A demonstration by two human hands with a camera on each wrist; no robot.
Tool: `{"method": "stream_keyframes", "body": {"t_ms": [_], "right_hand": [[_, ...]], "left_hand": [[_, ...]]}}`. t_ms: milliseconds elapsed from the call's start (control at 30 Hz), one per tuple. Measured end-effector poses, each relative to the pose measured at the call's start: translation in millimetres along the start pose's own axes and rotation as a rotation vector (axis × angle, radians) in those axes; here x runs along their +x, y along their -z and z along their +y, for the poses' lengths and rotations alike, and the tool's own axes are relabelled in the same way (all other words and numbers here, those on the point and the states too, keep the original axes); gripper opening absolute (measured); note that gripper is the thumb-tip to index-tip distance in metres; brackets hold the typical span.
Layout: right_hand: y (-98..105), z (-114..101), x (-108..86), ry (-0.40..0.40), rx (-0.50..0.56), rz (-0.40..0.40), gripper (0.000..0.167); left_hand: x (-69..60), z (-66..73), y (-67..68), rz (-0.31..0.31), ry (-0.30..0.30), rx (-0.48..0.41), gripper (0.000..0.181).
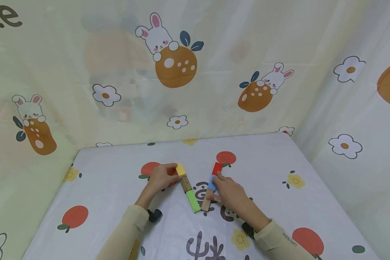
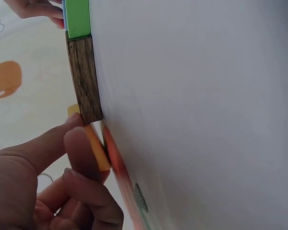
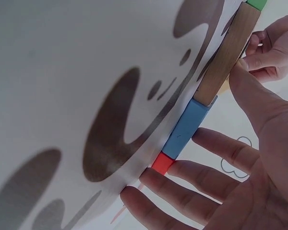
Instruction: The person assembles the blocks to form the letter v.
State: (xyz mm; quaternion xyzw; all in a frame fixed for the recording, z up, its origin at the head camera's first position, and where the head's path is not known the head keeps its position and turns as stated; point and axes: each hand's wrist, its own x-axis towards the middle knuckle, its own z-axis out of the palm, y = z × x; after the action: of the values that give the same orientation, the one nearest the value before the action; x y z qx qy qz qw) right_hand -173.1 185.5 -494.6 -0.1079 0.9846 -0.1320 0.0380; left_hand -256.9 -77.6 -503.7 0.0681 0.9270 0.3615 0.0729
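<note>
Six small blocks lie in a V on the table. Its left arm runs from a yellow block (image 1: pixel 180 169) through a dark wood-grain block (image 1: pixel 186 183) to a green block (image 1: pixel 193 201). The right arm has a red block (image 1: pixel 217 168), a blue block (image 1: pixel 211 183) and a light wooden block (image 1: pixel 206 202). My left hand (image 1: pixel 161 177) pinches the yellow block between thumb and finger, partly covering it in the left wrist view. With fingers extended, my right hand (image 1: pixel 231 193) touches the right row: thumb on the light wooden block, fingertips along the blue and red ones.
A white cloth (image 1: pixel 266 159) printed with fruit, flowers and dark lettering covers the table. Behind it hangs a pale curtain (image 1: pixel 214 108) with rabbit prints, and another stretch of curtain closes the right side. Dark wrist straps show at both sleeves.
</note>
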Motion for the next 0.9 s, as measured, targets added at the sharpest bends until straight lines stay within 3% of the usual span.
{"method": "stream_keyframes", "body": {"t_ms": [467, 900], "right_hand": [[-0.2, -0.7, -1.0, -0.008, -0.005, 0.005, 0.066], [0.4, 0.0, -0.8, 0.003, -0.007, 0.015, 0.065]], "left_hand": [[1.1, -1.9, -0.8, -0.008, 0.014, -0.004, 0.056], [-0.1, -3.1, -0.1, -0.023, 0.027, -0.075, 0.056]]}}
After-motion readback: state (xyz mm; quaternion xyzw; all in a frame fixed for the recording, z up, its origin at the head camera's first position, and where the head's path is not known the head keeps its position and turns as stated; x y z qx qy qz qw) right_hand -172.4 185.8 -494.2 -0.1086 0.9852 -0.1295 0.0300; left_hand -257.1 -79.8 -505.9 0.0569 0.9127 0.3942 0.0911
